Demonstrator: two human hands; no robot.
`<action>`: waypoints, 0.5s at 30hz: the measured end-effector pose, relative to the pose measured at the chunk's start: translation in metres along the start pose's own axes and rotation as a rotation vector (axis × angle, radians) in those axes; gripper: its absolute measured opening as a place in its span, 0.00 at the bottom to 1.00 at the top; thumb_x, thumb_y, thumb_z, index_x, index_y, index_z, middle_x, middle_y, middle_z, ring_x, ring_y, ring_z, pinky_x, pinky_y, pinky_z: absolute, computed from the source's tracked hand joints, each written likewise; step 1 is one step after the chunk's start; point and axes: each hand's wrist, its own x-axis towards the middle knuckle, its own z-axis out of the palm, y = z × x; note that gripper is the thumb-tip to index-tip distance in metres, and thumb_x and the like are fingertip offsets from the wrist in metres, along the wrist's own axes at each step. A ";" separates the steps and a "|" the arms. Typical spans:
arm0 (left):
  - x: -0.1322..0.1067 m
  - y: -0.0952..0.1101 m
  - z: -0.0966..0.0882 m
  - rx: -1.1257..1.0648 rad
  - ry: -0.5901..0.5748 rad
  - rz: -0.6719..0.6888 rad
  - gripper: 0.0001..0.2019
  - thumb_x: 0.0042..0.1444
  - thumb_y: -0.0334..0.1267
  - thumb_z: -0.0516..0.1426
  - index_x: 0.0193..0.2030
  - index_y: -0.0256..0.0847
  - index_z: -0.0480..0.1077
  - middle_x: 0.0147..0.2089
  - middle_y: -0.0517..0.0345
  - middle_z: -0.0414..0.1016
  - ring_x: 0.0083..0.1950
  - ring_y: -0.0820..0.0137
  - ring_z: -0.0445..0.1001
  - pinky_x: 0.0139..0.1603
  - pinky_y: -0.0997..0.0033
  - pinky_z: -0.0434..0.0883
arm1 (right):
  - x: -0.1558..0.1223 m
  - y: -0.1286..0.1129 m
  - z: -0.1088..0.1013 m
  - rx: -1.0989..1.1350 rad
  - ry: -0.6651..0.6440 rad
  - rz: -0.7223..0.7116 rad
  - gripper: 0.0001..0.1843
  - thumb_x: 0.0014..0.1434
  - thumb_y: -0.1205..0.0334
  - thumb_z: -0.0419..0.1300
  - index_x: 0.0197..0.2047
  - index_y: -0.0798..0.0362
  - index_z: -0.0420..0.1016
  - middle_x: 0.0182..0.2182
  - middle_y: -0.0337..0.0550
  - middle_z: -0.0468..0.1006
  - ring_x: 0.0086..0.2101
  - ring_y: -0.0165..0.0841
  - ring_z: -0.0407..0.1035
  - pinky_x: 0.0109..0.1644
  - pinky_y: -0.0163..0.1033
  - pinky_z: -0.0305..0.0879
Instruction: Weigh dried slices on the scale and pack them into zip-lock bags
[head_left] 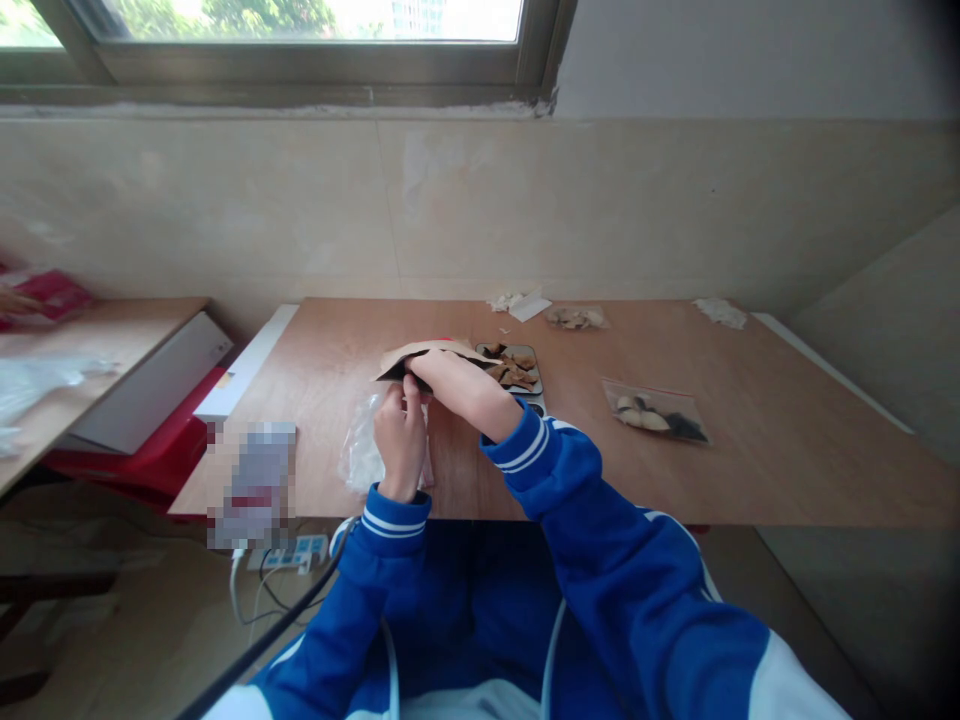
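A brown paper bag (394, 358) with a dark inside lies tilted open above the table. My left hand (401, 440) pinches the near edge of its mouth. My right hand reaches into the bag up to the wrist (435, 372), so its fingers are hidden. Just right of the bag, brown dried pieces (517, 372) are heaped on a small square scale (537, 404), partly behind my right forearm. Clear plastic bags (364, 445) lie on the table beside and beneath my left hand.
A zip bag of dark and pale dried pieces (654, 415) lies at right. Another small bag (577, 318) and crumpled white paper (517, 303) sit at the back. A blurred-out device (259, 480) rests at the left edge, with cables below. Another person's hand (19, 300) shows far left.
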 end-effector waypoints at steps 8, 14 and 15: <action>0.024 0.013 0.004 -0.181 0.068 -0.033 0.25 0.66 0.52 0.43 0.23 0.41 0.66 0.21 0.59 0.70 0.24 0.70 0.69 0.31 0.69 0.63 | -0.038 -0.006 -0.052 0.586 0.517 0.036 0.10 0.64 0.61 0.59 0.49 0.47 0.73 0.45 0.40 0.79 0.46 0.32 0.74 0.54 0.39 0.71; 0.051 0.021 0.015 -0.326 0.076 -0.069 0.25 0.65 0.56 0.44 0.26 0.40 0.65 0.26 0.58 0.71 0.24 0.73 0.68 0.27 0.72 0.64 | -0.076 0.051 -0.027 0.788 0.963 0.275 0.23 0.53 0.52 0.70 0.49 0.46 0.70 0.36 0.36 0.77 0.39 0.30 0.75 0.49 0.37 0.73; 0.054 0.021 0.015 -0.334 0.067 -0.058 0.25 0.65 0.56 0.43 0.27 0.40 0.65 0.28 0.57 0.72 0.25 0.73 0.68 0.28 0.72 0.64 | -0.083 0.060 -0.021 0.788 0.992 0.321 0.23 0.51 0.52 0.71 0.48 0.46 0.71 0.35 0.36 0.76 0.38 0.30 0.74 0.48 0.37 0.73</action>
